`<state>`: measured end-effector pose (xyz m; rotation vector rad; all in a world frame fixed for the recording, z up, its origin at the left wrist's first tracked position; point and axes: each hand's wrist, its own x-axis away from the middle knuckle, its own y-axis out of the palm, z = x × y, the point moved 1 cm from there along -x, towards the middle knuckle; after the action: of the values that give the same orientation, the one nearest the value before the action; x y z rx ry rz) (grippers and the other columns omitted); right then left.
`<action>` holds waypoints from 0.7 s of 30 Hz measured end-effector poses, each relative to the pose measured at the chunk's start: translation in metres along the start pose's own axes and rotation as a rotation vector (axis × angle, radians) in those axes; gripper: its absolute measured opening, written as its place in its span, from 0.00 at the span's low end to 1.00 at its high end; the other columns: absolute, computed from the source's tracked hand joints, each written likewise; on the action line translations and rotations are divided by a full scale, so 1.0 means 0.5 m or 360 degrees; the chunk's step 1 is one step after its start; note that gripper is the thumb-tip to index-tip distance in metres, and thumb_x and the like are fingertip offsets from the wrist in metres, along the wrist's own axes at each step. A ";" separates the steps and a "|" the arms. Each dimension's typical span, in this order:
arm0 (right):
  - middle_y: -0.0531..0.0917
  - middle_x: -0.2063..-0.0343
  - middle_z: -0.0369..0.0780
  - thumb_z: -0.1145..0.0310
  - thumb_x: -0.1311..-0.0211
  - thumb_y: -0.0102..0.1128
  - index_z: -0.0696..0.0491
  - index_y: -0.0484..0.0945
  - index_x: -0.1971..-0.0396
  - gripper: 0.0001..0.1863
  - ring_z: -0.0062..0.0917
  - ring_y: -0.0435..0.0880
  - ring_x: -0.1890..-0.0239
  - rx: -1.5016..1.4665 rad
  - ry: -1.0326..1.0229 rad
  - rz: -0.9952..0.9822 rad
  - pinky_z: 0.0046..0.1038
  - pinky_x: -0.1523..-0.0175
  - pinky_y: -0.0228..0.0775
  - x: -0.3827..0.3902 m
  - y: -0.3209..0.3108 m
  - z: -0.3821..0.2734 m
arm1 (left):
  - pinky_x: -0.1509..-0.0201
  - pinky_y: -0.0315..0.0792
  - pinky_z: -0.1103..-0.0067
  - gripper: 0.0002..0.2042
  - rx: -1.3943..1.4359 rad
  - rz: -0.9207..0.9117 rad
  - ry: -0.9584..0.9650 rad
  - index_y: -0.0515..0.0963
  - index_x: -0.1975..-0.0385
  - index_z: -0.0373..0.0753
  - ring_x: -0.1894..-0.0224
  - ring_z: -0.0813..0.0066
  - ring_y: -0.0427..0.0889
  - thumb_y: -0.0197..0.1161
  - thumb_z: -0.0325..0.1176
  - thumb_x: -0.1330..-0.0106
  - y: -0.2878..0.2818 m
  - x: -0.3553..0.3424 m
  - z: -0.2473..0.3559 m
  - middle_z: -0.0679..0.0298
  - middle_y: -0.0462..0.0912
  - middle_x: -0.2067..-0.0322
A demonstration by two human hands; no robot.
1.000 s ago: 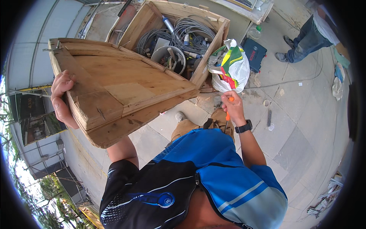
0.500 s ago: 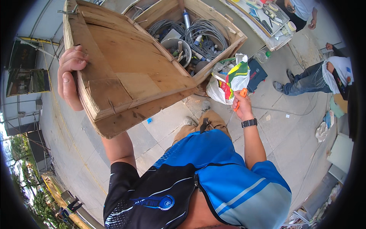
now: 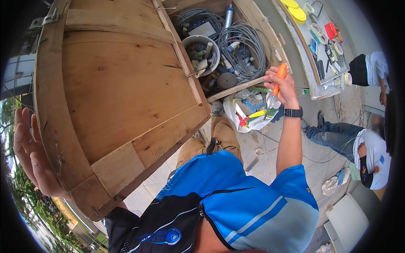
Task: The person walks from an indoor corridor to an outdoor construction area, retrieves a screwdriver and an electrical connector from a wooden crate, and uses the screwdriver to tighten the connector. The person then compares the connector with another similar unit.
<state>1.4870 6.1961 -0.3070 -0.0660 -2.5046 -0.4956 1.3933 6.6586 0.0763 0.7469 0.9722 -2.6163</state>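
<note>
At far left, the person's left hand (image 3: 33, 156) is beside the outer edge of a large brown wooden lid with a plywood panel framed by boards (image 3: 126, 84). Its fingers are stretched upward and spread; the base of the hand passes behind the lid, so I cannot tell how firmly it bears on the wood. The lid stands tilted open, a metal latch (image 3: 45, 20) at its upper-left corner.

To its right is an open wooden box (image 3: 238, 90). Nearest the lid inside it sits a white round bucket (image 3: 216, 47) containing tools, then a silver tube with a blue end (image 3: 229, 17), a grey flat disc (image 3: 228, 81) by the box's near edge, and coiled grey cable (image 3: 258, 48) toward the right side.

Just outside that near edge, a white plastic bag with yellow, green and red print (image 3: 256, 123) stands open. Above it, near the box's near-right corner, the right hand (image 3: 285, 90) has its fingers closed around an orange-handled screwdriver (image 3: 279, 79), the metal shaft slanting down over the bag.

Farther right, a worktop (image 3: 293, 37) carries yellow round lids (image 3: 298, 16) toward its far end and a red case (image 3: 331, 31). Below, a co-worker in blue jeans (image 3: 337, 135) is near the right rim.
</note>
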 end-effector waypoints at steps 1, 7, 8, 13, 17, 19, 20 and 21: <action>0.79 0.56 0.49 0.76 0.41 0.62 0.67 0.65 0.44 0.26 0.33 0.84 0.58 0.0013 0.0050 -0.0010 0.32 0.58 0.84 -0.038 -0.005 0.010 | 0.26 0.46 0.57 0.28 -0.0251 0.0064 -0.0126 0.64 0.37 0.30 0.29 0.52 0.56 0.51 0.41 0.33 0.013 0.003 0.014 0.42 0.59 0.33; 0.78 0.53 0.51 0.79 0.43 0.62 0.67 0.65 0.43 0.28 0.35 0.83 0.55 0.0103 0.0294 -0.0023 0.35 0.55 0.83 -0.161 -0.015 0.072 | 0.25 0.44 0.66 0.36 -0.0450 -0.0094 -0.1010 0.52 0.30 0.30 0.28 0.57 0.55 0.53 0.42 0.34 0.064 -0.034 0.040 0.47 0.54 0.30; 0.78 0.53 0.51 0.79 0.43 0.62 0.67 0.65 0.43 0.28 0.35 0.83 0.54 0.0114 0.0292 -0.0005 0.36 0.55 0.83 -0.169 -0.017 0.084 | 0.25 0.43 0.67 0.36 -0.0574 -0.0071 -0.1109 0.51 0.29 0.31 0.28 0.59 0.53 0.53 0.42 0.33 0.046 -0.043 0.026 0.50 0.53 0.29; 0.78 0.51 0.50 0.79 0.43 0.62 0.66 0.65 0.42 0.29 0.34 0.83 0.56 0.0199 0.0372 -0.0074 0.34 0.55 0.83 -0.246 -0.016 0.077 | 0.25 0.40 0.68 0.35 -0.0964 -0.0124 -0.1155 0.50 0.28 0.33 0.27 0.62 0.49 0.49 0.46 0.31 0.019 -0.035 0.066 0.54 0.52 0.28; 0.78 0.51 0.49 0.80 0.44 0.61 0.65 0.66 0.41 0.29 0.31 0.84 0.58 0.0292 0.0318 -0.0098 0.30 0.59 0.82 -0.316 -0.007 0.062 | 0.26 0.42 0.67 0.36 -0.1063 -0.0135 -0.1183 0.51 0.29 0.33 0.27 0.63 0.50 0.44 0.54 0.28 -0.055 -0.026 0.061 0.54 0.53 0.29; 0.82 0.59 0.41 0.75 0.43 0.64 0.60 0.71 0.44 0.26 0.22 0.81 0.70 0.0472 0.0236 -0.0106 0.22 0.70 0.75 -0.366 0.002 0.068 | 0.26 0.44 0.68 0.36 -0.1073 -0.0109 -0.1288 0.52 0.29 0.33 0.28 0.64 0.53 0.43 0.55 0.27 -0.100 -0.020 0.066 0.54 0.55 0.30; 0.82 0.61 0.39 0.73 0.43 0.64 0.59 0.72 0.44 0.25 0.20 0.79 0.73 0.0585 0.0203 -0.0130 0.21 0.72 0.73 -0.391 0.011 0.064 | 0.27 0.45 0.69 0.35 -0.1187 -0.0003 -0.1427 0.52 0.29 0.33 0.29 0.64 0.54 0.43 0.54 0.26 -0.107 -0.020 0.067 0.54 0.56 0.30; 0.83 0.64 0.37 0.72 0.43 0.65 0.57 0.73 0.45 0.24 0.18 0.78 0.76 0.0697 0.0169 -0.0154 0.19 0.74 0.71 -0.416 0.021 0.060 | 0.27 0.46 0.70 0.34 -0.1300 0.0106 -0.1568 0.53 0.29 0.33 0.30 0.65 0.55 0.43 0.53 0.25 -0.114 -0.018 0.069 0.54 0.57 0.31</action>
<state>1.6453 6.2292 -0.4414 0.2451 -2.4616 0.0199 1.3653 6.6786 0.1340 -0.6247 1.3892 -1.8053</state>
